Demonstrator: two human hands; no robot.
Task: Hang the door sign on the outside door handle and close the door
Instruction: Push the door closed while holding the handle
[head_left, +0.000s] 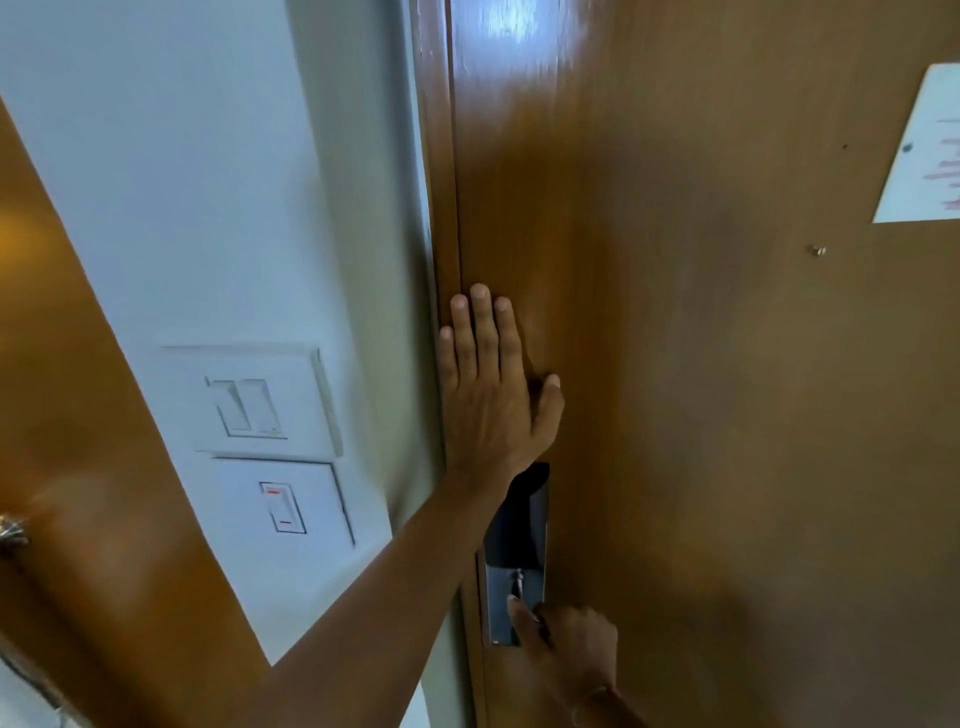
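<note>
You're on the closing step: left hand (491, 379) is spread flat on the door (701, 415) by its edge, right hand (569, 636) curled at the lock plate (514, 582), prob. on the handle. Door sign isn't in view, presumably outside. Next: press till it latches, then let go.

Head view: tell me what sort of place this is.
Probably a hotel room entry, seen from inside. A wooden door carries a black electronic lock plate and a posted paper notice, and wall switches sit beside the frame. The left hand lies flat on the door.
</note>
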